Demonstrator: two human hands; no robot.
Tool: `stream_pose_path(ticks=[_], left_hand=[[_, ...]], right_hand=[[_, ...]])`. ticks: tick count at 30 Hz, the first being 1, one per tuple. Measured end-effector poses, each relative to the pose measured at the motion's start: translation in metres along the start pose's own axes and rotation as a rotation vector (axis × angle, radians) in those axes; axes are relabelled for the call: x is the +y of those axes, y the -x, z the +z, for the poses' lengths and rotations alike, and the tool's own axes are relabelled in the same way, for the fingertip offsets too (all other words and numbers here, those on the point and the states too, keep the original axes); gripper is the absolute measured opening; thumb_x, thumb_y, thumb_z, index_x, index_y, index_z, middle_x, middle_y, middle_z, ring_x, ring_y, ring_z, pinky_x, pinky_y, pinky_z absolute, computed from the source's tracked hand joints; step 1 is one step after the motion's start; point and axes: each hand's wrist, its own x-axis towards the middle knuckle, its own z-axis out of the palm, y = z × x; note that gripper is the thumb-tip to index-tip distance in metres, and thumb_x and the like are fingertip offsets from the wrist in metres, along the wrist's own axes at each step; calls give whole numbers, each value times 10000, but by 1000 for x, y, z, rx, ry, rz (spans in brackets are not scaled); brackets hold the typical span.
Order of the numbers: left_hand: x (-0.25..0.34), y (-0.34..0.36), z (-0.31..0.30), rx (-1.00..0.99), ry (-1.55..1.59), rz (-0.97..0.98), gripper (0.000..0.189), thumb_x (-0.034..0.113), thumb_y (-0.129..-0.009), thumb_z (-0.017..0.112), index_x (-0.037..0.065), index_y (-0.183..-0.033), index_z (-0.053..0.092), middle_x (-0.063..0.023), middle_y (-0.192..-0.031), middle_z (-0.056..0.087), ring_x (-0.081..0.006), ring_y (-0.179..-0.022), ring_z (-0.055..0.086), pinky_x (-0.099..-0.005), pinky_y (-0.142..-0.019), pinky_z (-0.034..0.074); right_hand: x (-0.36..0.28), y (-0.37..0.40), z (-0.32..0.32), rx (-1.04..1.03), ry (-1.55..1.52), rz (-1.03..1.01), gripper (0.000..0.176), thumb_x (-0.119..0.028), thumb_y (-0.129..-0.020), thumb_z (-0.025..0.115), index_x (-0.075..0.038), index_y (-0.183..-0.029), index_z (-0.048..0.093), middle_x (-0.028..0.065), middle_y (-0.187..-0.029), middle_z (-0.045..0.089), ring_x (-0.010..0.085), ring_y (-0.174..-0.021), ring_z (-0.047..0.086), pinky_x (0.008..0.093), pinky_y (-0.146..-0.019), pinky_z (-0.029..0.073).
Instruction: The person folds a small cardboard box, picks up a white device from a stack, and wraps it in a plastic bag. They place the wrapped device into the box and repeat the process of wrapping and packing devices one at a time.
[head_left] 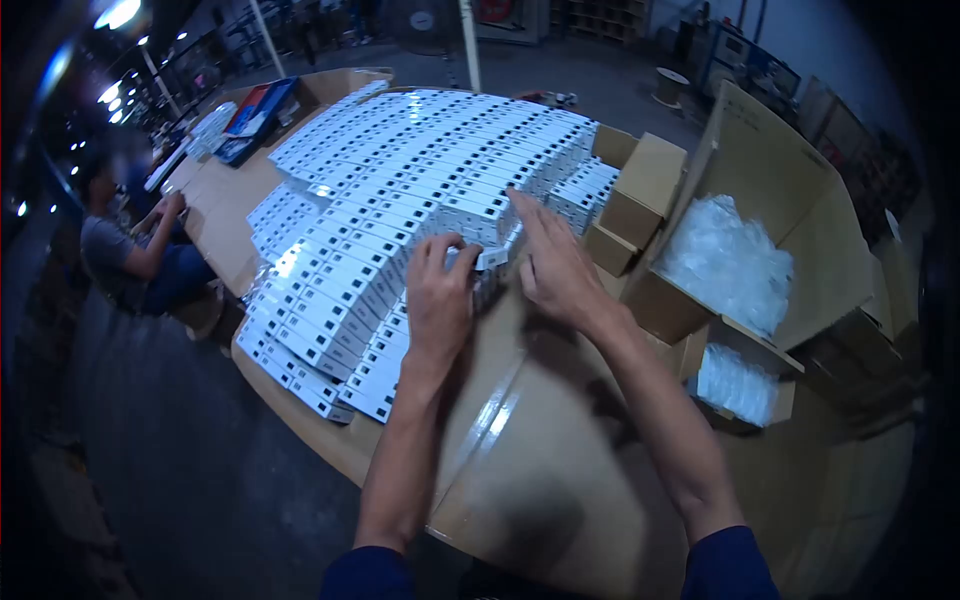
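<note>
The small white box [488, 258] is slim and oblong, and any print on it is too small to read. It sits at the near edge of the stacked white boxes [400, 180], which bear dark panels and spread toward 11 o'clock over the cardboard-covered worktop [540, 440]. The left hand [440, 300] curls its fingers around it. The right hand [555, 265] lies flat and released at its 3 o'clock.

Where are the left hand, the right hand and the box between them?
left hand [440, 305], head view, back of the hand.
right hand [556, 268], head view, back of the hand.
box [492, 259], head view, exposed white end.
</note>
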Motion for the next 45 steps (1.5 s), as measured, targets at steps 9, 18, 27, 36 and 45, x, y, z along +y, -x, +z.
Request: stream_pose_path(ticks=[9,18,27,36,45], left_hand=[[120,28,-35,44,403,160,406,-142,-718,798,83,-1051,738,-129,-1208,604,-409,-1276,594,-512,-1047,542],[225,-53,30,-293,782,256,252,52,-842,795,11,-1068,690,-168,-1256,602,-275,-1146,641,-411,-845,590],[263,-189,219,-437,269,894,269,92,-859,754,72,-1124,717,-132,-1198,666,-346,-1167,619,-442,-999,505],[276,-168,92,-243,857,224,135,101,-1040,622,-31,-1053,595,-117,-889,749,-143,-853,721,-296,-772,564],[252,-20,13,-482,1247,-104,97,94,-1032,646,5,-1017,609,-47,-866,680,-108,-831,655,-257,-766,515]], right_hand=[[-38,97,-125,-188,-1196,699,580,-218,-1097,534,-120,-1624,311,110,-1244,627,162,-1048,651,318,-868,597],[15,195,-221,338,-868,688,194,-23,-1043,551,22,-1174,686,86,-1109,683,130,-969,677,277,-785,606],[96,168,-276,471,160,545,289,-107,-916,682,-63,-1196,743,235,-1213,609,408,-1135,616,448,-1008,492],[99,159,-270,543,-51,658,799,-620,-799,828,18,-1267,715,285,-1263,601,396,-1229,598,464,-1078,465],[37,204,-246,482,-302,576,632,-533,-793,877,-47,-1183,776,244,-1242,664,336,-1219,600,424,-1064,465]])
